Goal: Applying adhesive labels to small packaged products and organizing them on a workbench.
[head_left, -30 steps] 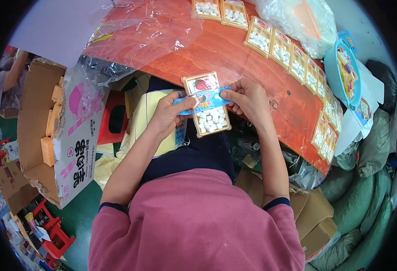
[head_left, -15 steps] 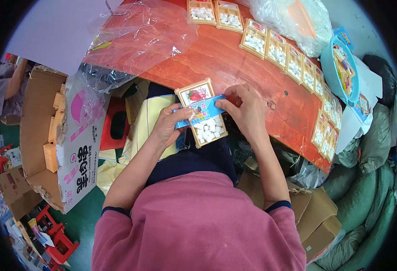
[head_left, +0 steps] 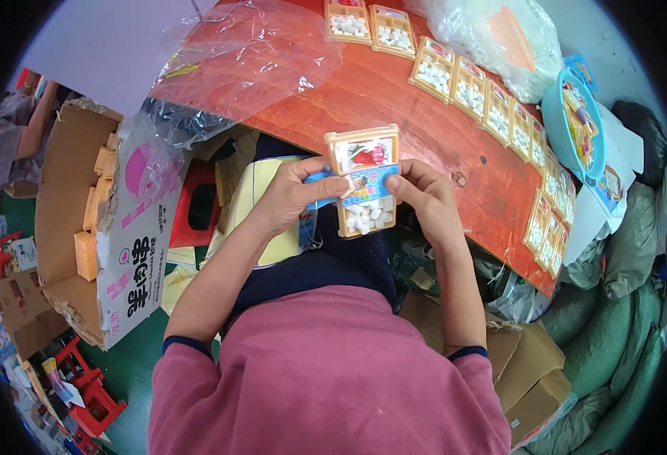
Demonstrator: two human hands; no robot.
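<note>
A shallow rectangular tan plastic tray point(head_left: 362, 134) is held above the lap at the near edge of the red wooden table point(head_left: 379, 95). Its long axis points away from the body, far end leaning slightly left; the red-pictured part faces the table, the white pieces point(head_left: 369, 217) the person. A blue printed strip point(head_left: 367, 186) crosses it, overhanging leftward. The left hand point(head_left: 292, 193) clamps strip and left edge; the right hand point(head_left: 428, 199) pinches the right edge. Red tabletop stretches between it and the curved row of similar trays point(head_left: 428, 92).
</note>
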